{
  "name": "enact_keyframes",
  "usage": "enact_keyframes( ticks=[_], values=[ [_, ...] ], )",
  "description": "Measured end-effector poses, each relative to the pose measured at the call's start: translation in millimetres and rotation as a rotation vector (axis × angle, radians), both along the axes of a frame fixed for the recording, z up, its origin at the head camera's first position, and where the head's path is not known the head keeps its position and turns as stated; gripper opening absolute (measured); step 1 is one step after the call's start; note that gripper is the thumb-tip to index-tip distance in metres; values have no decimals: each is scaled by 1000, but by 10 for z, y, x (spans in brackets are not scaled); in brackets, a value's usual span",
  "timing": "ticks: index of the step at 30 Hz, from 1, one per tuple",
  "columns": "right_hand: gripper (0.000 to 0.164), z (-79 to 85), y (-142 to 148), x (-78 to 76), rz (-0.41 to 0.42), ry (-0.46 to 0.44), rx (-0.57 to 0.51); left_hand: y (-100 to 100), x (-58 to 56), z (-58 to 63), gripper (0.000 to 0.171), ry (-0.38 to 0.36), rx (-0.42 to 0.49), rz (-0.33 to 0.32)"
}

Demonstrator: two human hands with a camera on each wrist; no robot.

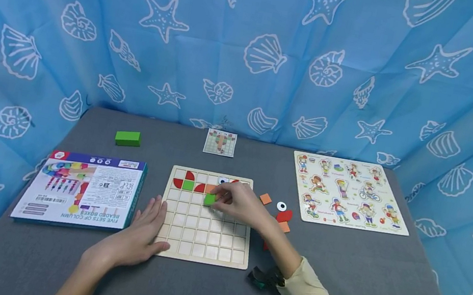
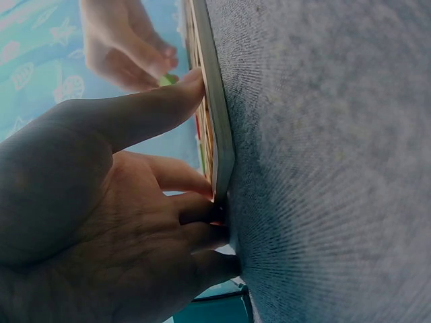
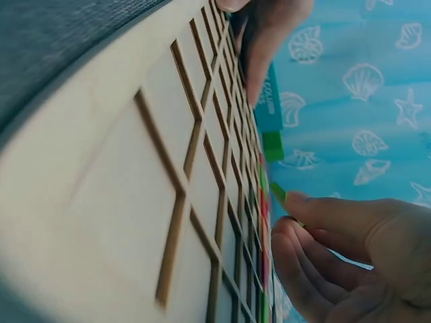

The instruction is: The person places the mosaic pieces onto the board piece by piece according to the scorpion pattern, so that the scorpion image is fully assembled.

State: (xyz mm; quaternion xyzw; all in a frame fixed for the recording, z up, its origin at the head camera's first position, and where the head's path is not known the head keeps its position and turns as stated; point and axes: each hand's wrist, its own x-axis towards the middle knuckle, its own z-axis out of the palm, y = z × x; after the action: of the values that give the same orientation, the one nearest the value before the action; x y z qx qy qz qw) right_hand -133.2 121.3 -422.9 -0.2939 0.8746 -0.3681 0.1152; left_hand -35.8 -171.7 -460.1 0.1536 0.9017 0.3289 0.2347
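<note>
A wooden grid board (image 1: 204, 235) lies on the table, with red, green and orange tiles set in its upper rows. My right hand (image 1: 238, 202) pinches a small green square tile (image 1: 209, 199) between thumb and fingers, over the board's upper middle. In the right wrist view the green tile (image 3: 278, 193) stands tilted in the fingertips, close to the grid. At the board's left edge, my left hand (image 1: 135, 232) rests with fingers extended and thumb on the lower left corner. The left wrist view shows the left thumb (image 2: 161, 108) against the board's rim.
Right of the board lie loose orange tiles (image 1: 265, 199), a round eye tile (image 1: 281, 206) and red pieces (image 1: 284, 216). A pattern card (image 1: 219, 151) sits behind it. A boxed bead set (image 1: 76, 194) and green block (image 1: 128, 138) are at left, a picture puzzle board (image 1: 350, 194) at right.
</note>
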Motion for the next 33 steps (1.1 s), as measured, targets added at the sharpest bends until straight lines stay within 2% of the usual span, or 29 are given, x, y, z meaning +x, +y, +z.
enact_keyframes(
  ticks=[8, 17, 25, 33],
  values=[
    [22, -61, -288, -73, 19, 14, 55, 1, -3, 10, 99, -1, -3, 0],
    [18, -93, -421, -65, -5, 50, 115, 13, -11, 12, 99, 1, -16, 0],
    [16, -80, -381, -35, -9, 43, 72, 4, -16, -4, 101, 3, -11, -2],
    [14, -34, -152, 2, -29, 24, 17, 4, -7, -4, 101, 5, -8, -3]
  ],
)
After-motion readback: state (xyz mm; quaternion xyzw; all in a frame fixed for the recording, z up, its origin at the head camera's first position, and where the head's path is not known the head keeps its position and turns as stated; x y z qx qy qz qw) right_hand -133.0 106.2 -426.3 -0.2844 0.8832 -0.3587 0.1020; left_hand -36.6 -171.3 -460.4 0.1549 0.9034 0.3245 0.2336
